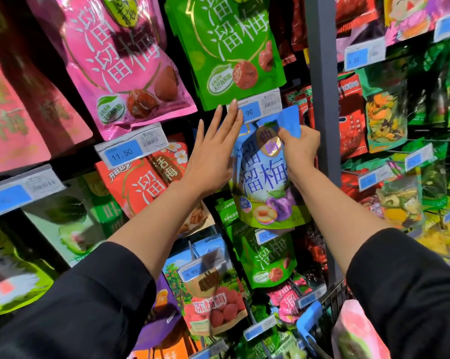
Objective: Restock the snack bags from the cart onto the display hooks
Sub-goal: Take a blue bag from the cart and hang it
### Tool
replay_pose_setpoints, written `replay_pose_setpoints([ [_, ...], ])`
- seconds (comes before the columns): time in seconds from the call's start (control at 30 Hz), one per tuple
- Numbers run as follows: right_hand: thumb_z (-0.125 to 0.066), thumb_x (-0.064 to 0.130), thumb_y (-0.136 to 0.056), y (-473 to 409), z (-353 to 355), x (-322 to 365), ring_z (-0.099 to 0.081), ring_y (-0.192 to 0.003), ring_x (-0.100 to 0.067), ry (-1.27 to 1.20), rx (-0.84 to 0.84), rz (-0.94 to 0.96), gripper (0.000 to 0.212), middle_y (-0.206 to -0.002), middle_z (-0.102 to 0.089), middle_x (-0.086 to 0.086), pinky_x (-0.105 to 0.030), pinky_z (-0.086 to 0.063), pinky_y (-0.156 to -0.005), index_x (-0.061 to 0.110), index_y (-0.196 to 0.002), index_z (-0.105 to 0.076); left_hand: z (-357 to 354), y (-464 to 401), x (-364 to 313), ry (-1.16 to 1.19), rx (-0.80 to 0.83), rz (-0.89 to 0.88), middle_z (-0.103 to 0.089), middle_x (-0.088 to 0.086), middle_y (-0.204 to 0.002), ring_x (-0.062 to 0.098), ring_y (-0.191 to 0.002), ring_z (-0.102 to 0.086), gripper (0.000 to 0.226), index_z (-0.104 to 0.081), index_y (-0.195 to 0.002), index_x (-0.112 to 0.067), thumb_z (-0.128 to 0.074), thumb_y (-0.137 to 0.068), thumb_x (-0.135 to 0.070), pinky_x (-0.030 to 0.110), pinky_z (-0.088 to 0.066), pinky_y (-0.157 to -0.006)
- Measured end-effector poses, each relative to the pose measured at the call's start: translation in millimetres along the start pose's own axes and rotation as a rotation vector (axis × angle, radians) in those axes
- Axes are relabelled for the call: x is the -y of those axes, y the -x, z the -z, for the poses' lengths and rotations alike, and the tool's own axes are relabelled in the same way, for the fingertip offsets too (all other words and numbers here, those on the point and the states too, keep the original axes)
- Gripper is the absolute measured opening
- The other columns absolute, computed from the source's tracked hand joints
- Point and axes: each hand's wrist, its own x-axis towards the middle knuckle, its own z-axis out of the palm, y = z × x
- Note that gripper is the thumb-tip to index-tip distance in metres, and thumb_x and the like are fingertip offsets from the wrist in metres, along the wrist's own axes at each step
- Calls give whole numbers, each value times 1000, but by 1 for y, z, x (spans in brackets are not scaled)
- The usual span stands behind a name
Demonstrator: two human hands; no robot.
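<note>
Right hand (300,146) pinches the glossy blue plum snack bag (264,177) by its top, left hand (213,149) flat-fingered steadying it, lining up the hook

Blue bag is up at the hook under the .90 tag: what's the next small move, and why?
Probably slide the blue bag back along its hook: the right hand pinches its bent top just below the price tag, which the flat left hand touches.
</note>
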Motion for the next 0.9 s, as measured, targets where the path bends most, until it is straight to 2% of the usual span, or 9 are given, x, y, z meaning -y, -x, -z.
replay_pose_setpoints([
  [0.07,-66,10,-81,-1,-5,2,-43,-58,-15,110,-19,31,33,-58,-48,4,-26,-31,-53,21,-56,-47,-1,0,-1,-17,-5,5,8,3,-162,27,-148,10,90,-1,-154,-15,-61,-87,-6,49,4,-117],
  [0.13,-66,8,-79,2,-5,4,-47,-66,-18,240,19,74,11,-71,-55,3,-27,-33,-58,16,-77,-58,0,0,0,-29,-11,7,6,3,-162,28,-149,8,92,-3,-154,-15,-63,-85,-7,49,4,-117],
  [0.17,-68,8,-76,4,-3,2,-50,-72,-19,283,43,98,21,-82,-57,2,-27,-34,-61,13,-94,-59,0,0,1,-37,-20,4,3,4,-162,29,-149,6,92,-5,-154,-14,-63,-83,-7,49,3,-117],
  [0.23,-76,12,-70,10,4,-12,-57,-85,-24,351,100,144,56,-99,-62,-2,-31,-40,-67,10,-118,-47,-3,3,2,-65,-45,-2,-1,5,-162,30,-149,3,92,-10,-154,-14,-64,-80,-7,51,-1,-117],
  [0.33,-76,16,-76,16,8,-41,-59,-105,-32,453,156,156,73,-121,-61,-11,-34,-40,-73,13,-136,-34,-12,9,-1,-80,-62,14,-3,4,-162,29,-149,0,95,-10,-154,-15,-64,-76,-7,52,-7,-118],
  [0.5,-68,15,-81,-9,-11,-63,-57,-109,-37,520,250,148,77,-125,-56,-17,-43,-48,-84,22,-146,-28,-23,8,-10,7,-90,60,6,0,-159,26,-149,-1,101,-4,-153,-13,-62,-72,-2,51,-11,-119],
  [0.7,-65,18,-87,-24,-8,-84,-59,-102,-41,634,318,143,78,-114,-59,-25,-48,-48,-84,25,-152,-21,-28,12,-15,36,-89,89,9,-2,-159,24,-149,0,106,-2,-153,-13,-63,-68,1,49,-14,-119],
  [0.8,-58,13,-91,-20,-1,-87,-58,-106,-39,644,302,147,77,-121,-57,-23,-44,-47,-87,25,-154,-15,-29,16,-20,84,-96,98,9,-2,-159,23,-149,1,102,-4,-154,-11,-62,-71,1,49,-13,-119],
  [0.9,-57,15,-94,-1,13,-77,-54,-110,-39,719,297,102,79,-126,-52,-25,-38,-39,-85,15,-154,-7,-36,24,-28,174,-126,122,5,1,-161,22,-149,4,97,-4,-153,-9,-59,-74,-2,48,-12,-120],
])
